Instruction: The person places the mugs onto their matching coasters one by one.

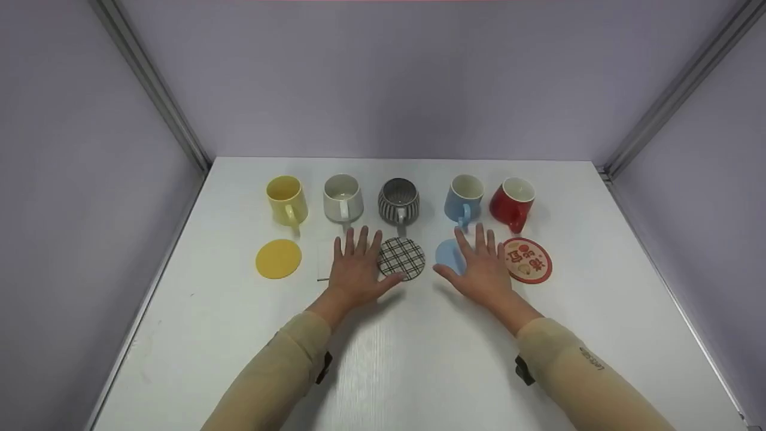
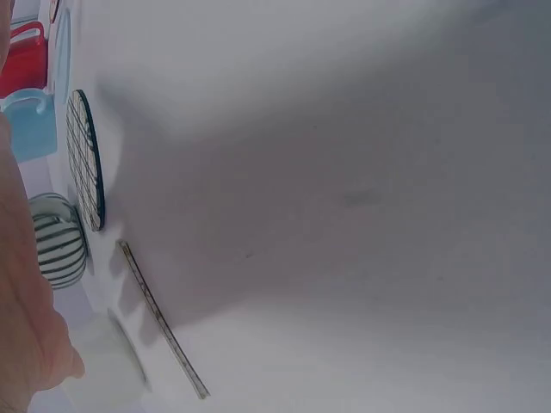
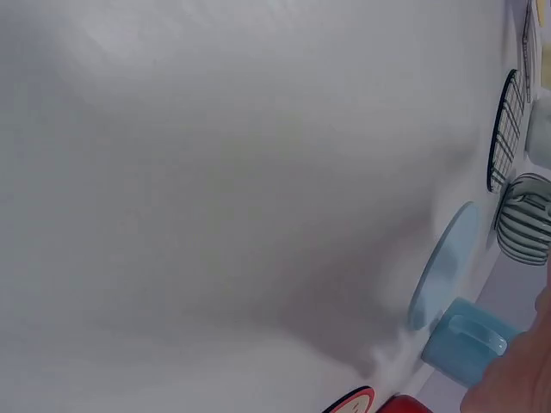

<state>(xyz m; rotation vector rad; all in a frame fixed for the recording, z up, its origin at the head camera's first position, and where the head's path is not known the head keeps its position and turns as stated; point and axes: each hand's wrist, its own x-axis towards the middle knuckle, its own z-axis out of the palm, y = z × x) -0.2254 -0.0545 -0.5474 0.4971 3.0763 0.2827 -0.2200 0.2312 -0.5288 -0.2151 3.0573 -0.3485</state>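
Observation:
My left hand (image 1: 356,275) is held palm down with fingers spread, over the white square coaster (image 1: 324,254) and beside the round plaid coaster (image 1: 409,254). My right hand (image 1: 483,276) is spread the same way, partly covering the round blue coaster (image 1: 447,256). Its other side borders the red-rimmed coaster (image 1: 528,261). Neither hand holds anything; shadows on the table suggest both hover above it. Beyond the fingers stand a white mug (image 1: 343,200), a striped mug (image 1: 398,203), a light blue mug (image 1: 463,200) and a red mug (image 1: 510,203).
At the left of the row are a yellow mug (image 1: 287,202) and a round yellow coaster (image 1: 278,258). Everything lies on a white table (image 1: 383,371). Pale panels (image 1: 395,78) enclose it at the back and both sides.

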